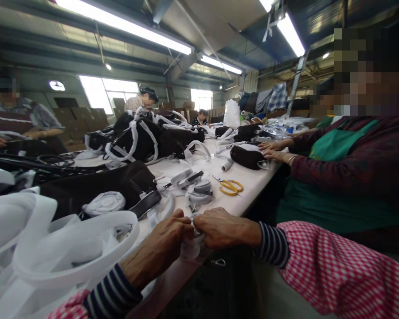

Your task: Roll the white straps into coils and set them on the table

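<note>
At the table's near edge, my left hand [162, 241] and my right hand [221, 228] are close together, fingers closed on a bag strap wrapped in white padding [190, 249]. The fingers hide much of the strap. Below my right hand hangs a metal snap hook [218, 262]; its link to the strap is hidden. Just beyond my hands lie coiled, white-wrapped straps [199, 191] with dark ends and metal hooks. Yellow-handled scissors [231, 185] lie to their right, partly spread.
White wrapping strips [76, 252] heap up at the left, beside a dark bag [103, 184]. More dark bags [139, 137] with wrapped handles are piled behind. A co-worker in a green apron [332, 141] rests both hands by a dark bag [248, 156] at right. Other people stand farther back.
</note>
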